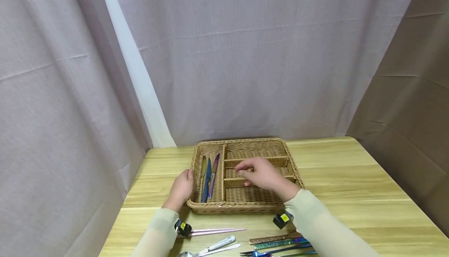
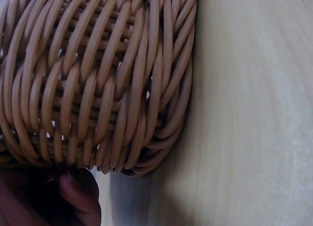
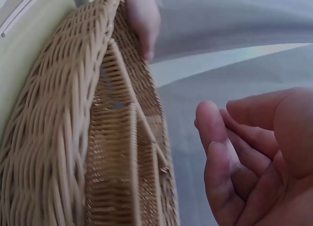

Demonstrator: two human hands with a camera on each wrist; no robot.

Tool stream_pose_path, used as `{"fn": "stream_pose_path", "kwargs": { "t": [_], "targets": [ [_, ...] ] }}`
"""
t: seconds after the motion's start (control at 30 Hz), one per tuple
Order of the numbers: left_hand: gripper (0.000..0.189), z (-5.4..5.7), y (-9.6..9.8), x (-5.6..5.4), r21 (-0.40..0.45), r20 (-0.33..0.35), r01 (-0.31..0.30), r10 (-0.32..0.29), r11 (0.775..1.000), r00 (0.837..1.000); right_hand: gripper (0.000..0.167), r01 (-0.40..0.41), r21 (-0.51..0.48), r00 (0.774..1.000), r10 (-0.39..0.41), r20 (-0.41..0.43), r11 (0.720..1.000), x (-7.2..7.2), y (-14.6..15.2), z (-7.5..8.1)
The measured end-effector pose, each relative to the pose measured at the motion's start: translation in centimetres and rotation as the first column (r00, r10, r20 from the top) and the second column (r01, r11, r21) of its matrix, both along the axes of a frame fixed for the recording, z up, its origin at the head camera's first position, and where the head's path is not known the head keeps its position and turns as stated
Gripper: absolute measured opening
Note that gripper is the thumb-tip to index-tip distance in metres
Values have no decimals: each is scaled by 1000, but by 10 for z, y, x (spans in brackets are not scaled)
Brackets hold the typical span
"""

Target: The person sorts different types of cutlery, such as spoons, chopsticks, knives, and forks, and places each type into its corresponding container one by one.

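Head view: nearer than the grip, forks (image 1: pixel 258 254) are laid. The wicker basket (image 1: pixel 245 209) appears gripped at its left rim, for steadying, by the left hand (image 1: pixel 182 187); nothing is held by the relaxed right hand (image 1: pixel 261 174) above its dividers (image 1: pixel 223 171), whose clearance seems needed next. Three knives (image 1: pixel 207 180) are contained just right of the left hand.
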State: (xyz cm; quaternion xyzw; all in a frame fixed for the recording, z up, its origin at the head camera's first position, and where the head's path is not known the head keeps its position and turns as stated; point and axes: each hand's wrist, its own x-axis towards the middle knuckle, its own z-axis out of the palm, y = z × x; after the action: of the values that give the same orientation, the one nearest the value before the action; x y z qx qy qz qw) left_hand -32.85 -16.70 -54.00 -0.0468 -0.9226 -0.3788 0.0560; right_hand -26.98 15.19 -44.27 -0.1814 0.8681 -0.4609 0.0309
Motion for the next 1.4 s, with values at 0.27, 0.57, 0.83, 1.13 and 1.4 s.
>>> {"fn": "stream_pose_path", "kwargs": {
  "t": [0.27, 0.57, 0.83, 1.13, 1.4],
  "targets": [
    [41, -6, 1, -2, 30, -3, -4, 5, 1000, 1000, 17, -61, -39, 998, 60, -6, 997, 21, 53, 16],
    [42, -8, 0, -2, 39, -8, -13, 14, 999, 1000, 11, -257, 72, 966, 259, -21, 964, 46, 124, 7],
    [43, -7, 1, -3, 45, -7, -6, 6, 999, 1000, 15, -409, 168, 909, 417, -14, 897, 80, 136, -26],
    [42, -4, -1, -3, 44, 8, -10, 10, 999, 1000, 19, -336, 388, 908, 404, -108, 858, 104, 112, -67],
    [42, -2, -1, -3, 41, 18, -14, 13, 999, 1000, 28, -297, 469, 851, 453, -265, 832, 101, 100, -85]
  ]
}}
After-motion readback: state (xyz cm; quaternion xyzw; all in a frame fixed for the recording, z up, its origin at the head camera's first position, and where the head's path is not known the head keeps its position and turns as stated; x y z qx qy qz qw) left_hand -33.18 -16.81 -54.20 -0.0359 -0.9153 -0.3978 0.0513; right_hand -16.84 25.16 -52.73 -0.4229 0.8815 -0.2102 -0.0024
